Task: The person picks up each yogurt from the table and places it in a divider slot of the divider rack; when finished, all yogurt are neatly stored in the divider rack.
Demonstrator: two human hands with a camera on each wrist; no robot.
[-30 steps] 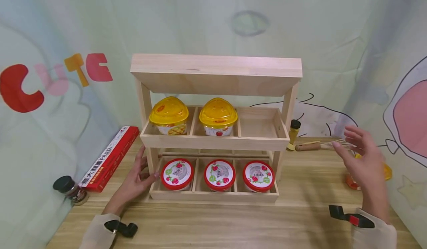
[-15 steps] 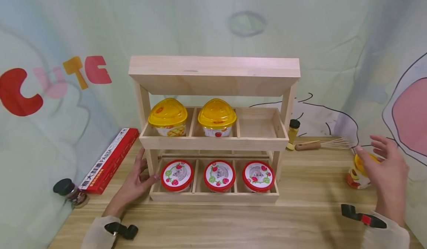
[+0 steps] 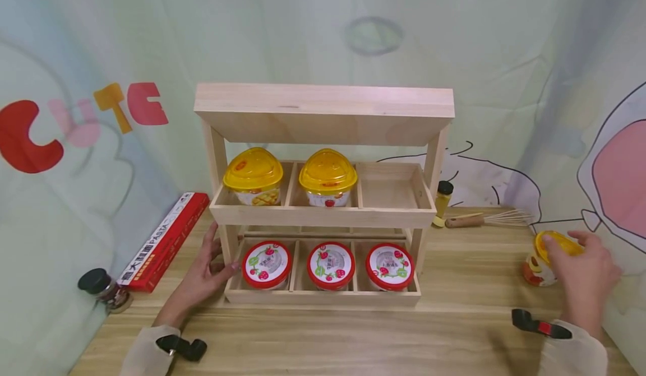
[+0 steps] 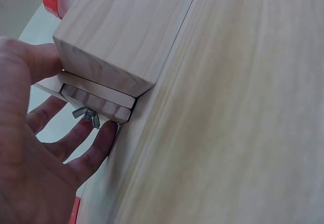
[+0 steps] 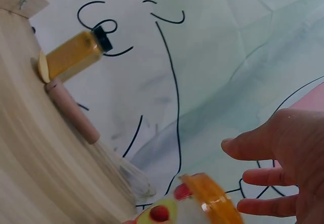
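A two-tier wooden display rack [image 3: 323, 216] stands mid-table. My left hand [image 3: 199, 286] holds its lower left side; in the left wrist view the thumb lies against the tray end, and curled fingers reach the post by a wing nut [image 4: 88, 114]. Three red-rimmed tubs [image 3: 331, 265] fill the lower tray. Two yellow-lidded cups [image 3: 328, 177] occupy the upper tray's left and middle compartments; its right compartment is bare. At far right, my right hand [image 3: 585, 278] is at another yellow-lidded cup [image 3: 539, 269]. In the right wrist view, thumb and fingers are spread beside its lid [image 5: 212, 201].
Behind the rack's right side are a yellow bottle with a black cap [image 3: 444, 196] and a whisk [image 3: 466, 221]. At left lie a red pasta box [image 3: 169, 238] and a black-capped jar [image 3: 106, 291]. Printed curtains enclose the table at back and sides.
My right hand has moved right and down, from above the table to the yellow-lidded cup at far right. The left hand stays at the rack.
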